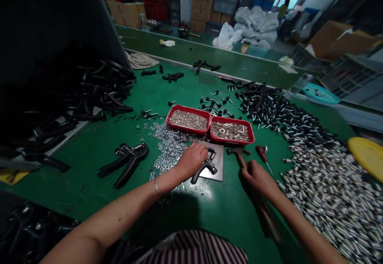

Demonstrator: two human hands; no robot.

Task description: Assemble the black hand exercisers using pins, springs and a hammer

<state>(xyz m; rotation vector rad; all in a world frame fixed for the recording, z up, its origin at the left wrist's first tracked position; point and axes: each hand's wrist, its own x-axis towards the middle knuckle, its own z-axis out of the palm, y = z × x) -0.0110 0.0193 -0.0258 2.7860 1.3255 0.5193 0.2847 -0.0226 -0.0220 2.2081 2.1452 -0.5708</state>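
My left hand (193, 159) is closed on a black hand grip strengthener (207, 166) lying over a square metal plate (218, 162); its fingertips are partly hidden. In my right hand (257, 177) is the wooden handle of a claw hammer (238, 151), whose head rests near the plate's right side. Another hand grip strengthener (128, 161), with a spring fitted, lies to the left. Just above the plate stand two red trays, the left tray (171, 125) with tiny metal parts and the right tray (253, 135) with small pins.
Loose washers (167, 148) spread left of the plate. A red screwdriver (262, 154) lies right of the hammer. Metal springs (332, 200) and black-headed bolts (275, 106) are heaped at the right. Black handles (101, 88) are piled at the left.
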